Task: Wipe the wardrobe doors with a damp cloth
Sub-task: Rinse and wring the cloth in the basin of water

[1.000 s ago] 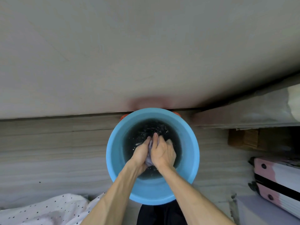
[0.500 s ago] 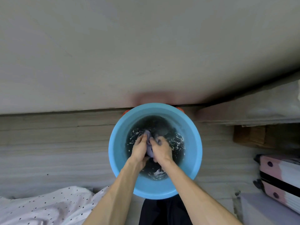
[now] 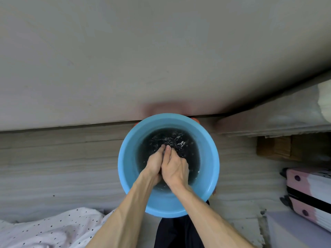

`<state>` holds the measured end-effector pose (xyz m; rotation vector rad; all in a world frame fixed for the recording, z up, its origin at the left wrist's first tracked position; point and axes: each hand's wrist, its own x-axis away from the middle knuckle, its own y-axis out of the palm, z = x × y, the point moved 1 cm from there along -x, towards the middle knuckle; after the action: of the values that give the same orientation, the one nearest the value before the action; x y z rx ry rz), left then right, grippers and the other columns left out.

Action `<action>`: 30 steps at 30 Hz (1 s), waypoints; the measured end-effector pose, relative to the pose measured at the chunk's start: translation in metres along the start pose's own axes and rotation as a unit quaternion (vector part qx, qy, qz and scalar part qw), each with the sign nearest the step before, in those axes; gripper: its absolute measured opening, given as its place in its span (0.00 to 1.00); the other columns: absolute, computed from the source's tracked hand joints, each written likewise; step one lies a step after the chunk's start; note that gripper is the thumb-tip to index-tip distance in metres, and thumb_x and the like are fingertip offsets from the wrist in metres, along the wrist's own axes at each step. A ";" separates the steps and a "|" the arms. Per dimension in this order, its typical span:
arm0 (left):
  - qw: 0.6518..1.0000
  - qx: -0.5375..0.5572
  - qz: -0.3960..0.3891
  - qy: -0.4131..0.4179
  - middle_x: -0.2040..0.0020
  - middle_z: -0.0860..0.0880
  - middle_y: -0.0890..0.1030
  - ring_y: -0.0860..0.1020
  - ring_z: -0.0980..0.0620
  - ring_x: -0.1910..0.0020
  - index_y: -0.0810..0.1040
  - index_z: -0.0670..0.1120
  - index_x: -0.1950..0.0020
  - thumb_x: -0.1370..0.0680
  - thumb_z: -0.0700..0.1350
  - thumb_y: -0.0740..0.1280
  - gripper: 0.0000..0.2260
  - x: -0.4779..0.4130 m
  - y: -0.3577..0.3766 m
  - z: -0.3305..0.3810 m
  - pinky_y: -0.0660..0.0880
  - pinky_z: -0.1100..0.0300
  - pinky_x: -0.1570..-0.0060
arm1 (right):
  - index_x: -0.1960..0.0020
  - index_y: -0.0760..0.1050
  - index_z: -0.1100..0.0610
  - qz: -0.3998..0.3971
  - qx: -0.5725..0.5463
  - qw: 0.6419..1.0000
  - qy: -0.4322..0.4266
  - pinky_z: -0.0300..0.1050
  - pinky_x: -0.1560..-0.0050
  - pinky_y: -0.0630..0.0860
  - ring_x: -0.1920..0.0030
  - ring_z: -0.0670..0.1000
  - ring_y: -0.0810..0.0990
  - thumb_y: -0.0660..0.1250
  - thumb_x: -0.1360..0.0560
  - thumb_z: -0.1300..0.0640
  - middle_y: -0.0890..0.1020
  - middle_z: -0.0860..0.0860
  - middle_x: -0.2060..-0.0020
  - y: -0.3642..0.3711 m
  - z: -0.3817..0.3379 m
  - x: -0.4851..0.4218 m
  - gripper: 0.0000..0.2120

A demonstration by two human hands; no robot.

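the pale wardrobe door [image 3: 125, 59] fills the upper view, its lower edge just behind a blue basin [image 3: 125, 169] that sits on the wooden floor [image 3: 62, 167]. spotted bedding [image 3: 53, 230] lies at lower left and a pink case [image 3: 308, 194] at right. in the basin's dark water [image 3: 172, 138] the left hand [image 3: 154, 163] and right hand [image 3: 174, 167] are pressed together, the right partly over the left. the cloth stays out of sight between them, so i cannot tell either grip.

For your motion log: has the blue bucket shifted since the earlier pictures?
No. The blue bucket still sits with its far rim against the wardrobe's bottom edge.
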<state>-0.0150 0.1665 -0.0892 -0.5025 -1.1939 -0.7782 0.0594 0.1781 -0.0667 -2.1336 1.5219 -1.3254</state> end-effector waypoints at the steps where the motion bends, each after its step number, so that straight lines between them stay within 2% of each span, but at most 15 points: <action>1: 1.000 -0.017 -0.009 0.006 0.68 0.49 0.81 0.79 0.53 0.69 0.80 0.48 0.68 0.18 0.55 0.64 0.21 0.003 0.000 0.002 0.73 0.58 0.60 | 0.49 0.76 0.53 0.013 -0.012 1.000 0.002 0.54 0.55 0.74 0.52 0.65 0.81 0.50 0.16 0.44 0.85 0.59 0.56 -0.001 -0.001 0.003 0.20; 3: 0.996 -0.080 -0.028 0.031 0.68 0.49 0.81 0.79 0.51 0.68 0.80 0.47 0.71 0.17 0.56 0.61 0.26 0.009 0.004 0.007 0.73 0.56 0.58 | 0.51 0.72 0.51 0.032 -0.073 0.996 0.035 0.52 0.57 0.74 0.55 0.60 0.82 0.52 0.17 0.42 0.85 0.53 0.58 -0.005 -0.001 0.007 0.16; 4: 0.992 -0.108 -0.034 0.046 0.65 0.47 0.83 0.80 0.50 0.65 0.82 0.46 0.67 0.16 0.57 0.59 0.26 0.010 0.004 0.007 0.74 0.55 0.56 | 0.49 0.71 0.49 0.028 -0.117 0.991 0.065 0.50 0.57 0.73 0.56 0.57 0.81 0.54 0.17 0.41 0.84 0.51 0.57 -0.005 0.002 0.007 0.13; 6: 0.986 -0.146 -0.047 0.068 0.58 0.44 0.86 0.82 0.48 0.60 0.85 0.42 0.54 0.15 0.58 0.56 0.25 0.016 0.005 0.005 0.76 0.55 0.55 | 0.44 0.71 0.46 -0.004 -0.200 0.969 0.144 0.47 0.49 0.73 0.52 0.52 0.79 0.56 0.19 0.38 0.81 0.51 0.49 -0.004 0.012 0.002 0.14; 8: 0.978 -0.182 -0.056 0.083 0.53 0.47 0.86 0.82 0.53 0.58 0.83 0.43 0.44 0.15 0.58 0.55 0.23 0.020 0.001 -0.005 0.77 0.57 0.54 | 0.44 0.76 0.47 -0.071 -0.297 0.926 0.220 0.50 0.42 0.77 0.47 0.52 0.80 0.59 0.21 0.35 0.81 0.52 0.45 -0.003 0.021 -0.002 0.18; 9: 0.973 -0.205 -0.058 0.090 0.49 0.48 0.86 0.83 0.54 0.53 0.83 0.46 0.42 0.16 0.59 0.56 0.21 0.023 -0.001 -0.009 0.77 0.56 0.48 | 0.45 0.78 0.47 -0.104 -0.354 0.895 0.251 0.52 0.44 0.80 0.47 0.53 0.82 0.62 0.21 0.36 0.84 0.52 0.47 -0.005 0.022 -0.003 0.17; 11: 0.963 -0.245 -0.039 0.104 0.44 0.49 0.84 0.81 0.53 0.44 0.83 0.51 0.44 0.18 0.60 0.57 0.18 0.027 -0.008 -0.013 0.74 0.53 0.36 | 0.47 0.79 0.52 -0.151 -0.433 0.843 0.281 0.51 0.55 0.83 0.50 0.55 0.85 0.66 0.20 0.43 0.86 0.54 0.51 -0.011 0.024 -0.001 0.12; 12: 0.959 -0.258 -0.029 0.112 0.43 0.49 0.84 0.80 0.53 0.42 0.84 0.53 0.47 0.18 0.59 0.58 0.17 0.028 -0.012 -0.014 0.73 0.53 0.34 | 0.48 0.79 0.54 -0.160 -0.445 0.835 0.283 0.49 0.58 0.82 0.52 0.55 0.85 0.67 0.20 0.47 0.86 0.56 0.52 -0.014 0.026 -0.001 0.11; 14: 0.939 -0.303 -0.019 0.163 0.42 0.53 0.83 0.79 0.54 0.41 0.85 0.56 0.50 0.20 0.60 0.56 0.19 0.028 -0.020 -0.014 0.72 0.53 0.34 | 0.50 0.79 0.56 -0.153 -0.436 0.843 0.274 0.45 0.63 0.79 0.59 0.54 0.83 0.69 0.21 0.51 0.85 0.58 0.55 -0.021 0.030 0.002 0.08; 16: 0.873 -0.425 0.021 0.238 0.40 0.56 0.81 0.76 0.54 0.38 0.85 0.57 0.48 0.22 0.60 0.57 0.18 0.030 -0.031 -0.016 0.71 0.52 0.34 | 0.54 0.75 0.58 -0.138 -0.433 0.852 0.260 0.41 0.72 0.71 0.68 0.53 0.75 0.70 0.21 0.54 0.78 0.57 0.65 -0.027 0.034 0.005 0.09; 18: 0.760 -0.559 0.110 0.314 0.37 0.56 0.79 0.73 0.51 0.34 0.83 0.56 0.44 0.20 0.54 0.59 0.14 0.033 -0.045 -0.018 0.68 0.51 0.35 | 0.58 0.69 0.57 -0.133 -0.443 0.850 0.251 0.40 0.74 0.60 0.72 0.50 0.64 0.71 0.22 0.56 0.68 0.52 0.70 -0.032 0.038 0.008 0.12; 21: 0.618 -0.629 0.180 0.436 0.36 0.47 0.80 0.75 0.43 0.33 0.83 0.50 0.43 0.24 0.50 0.56 0.19 0.040 -0.067 -0.020 0.68 0.42 0.34 | 0.62 0.66 0.54 -0.138 -0.328 0.912 0.205 0.41 0.73 0.59 0.75 0.50 0.62 0.74 0.25 0.55 0.66 0.50 0.73 -0.041 0.043 0.012 0.17; 23: 0.557 -0.668 0.195 0.454 0.32 0.43 0.78 0.72 0.41 0.29 0.82 0.47 0.40 0.26 0.49 0.55 0.22 0.032 -0.084 -0.023 0.61 0.39 0.29 | 0.65 0.64 0.52 -0.138 -0.244 0.941 0.188 0.43 0.70 0.62 0.75 0.51 0.64 0.74 0.26 0.57 0.66 0.50 0.74 -0.044 0.049 0.012 0.19; 27: 0.508 -0.715 0.199 0.437 0.25 0.42 0.71 0.60 0.45 0.23 0.79 0.44 0.32 0.24 0.48 0.55 0.25 0.023 -0.108 -0.027 0.46 0.43 0.23 | 0.69 0.68 0.49 -0.114 -0.188 0.961 0.170 0.46 0.61 0.71 0.67 0.51 0.74 0.72 0.26 0.56 0.74 0.46 0.73 -0.040 0.062 0.009 0.17; 30: 0.513 -0.708 0.211 0.436 0.22 0.44 0.66 0.57 0.47 0.21 0.74 0.46 0.27 0.24 0.50 0.55 0.26 0.020 -0.106 -0.030 0.42 0.44 0.22 | 0.58 0.73 0.54 -0.085 -0.218 0.958 0.163 0.54 0.56 0.83 0.60 0.52 0.79 0.72 0.23 0.55 0.78 0.49 0.64 -0.037 0.066 0.010 0.09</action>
<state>-0.0739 0.0713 -0.0843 -1.4197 0.8083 -1.2229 0.1340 0.1655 -0.0764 -2.4452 1.9512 -1.5858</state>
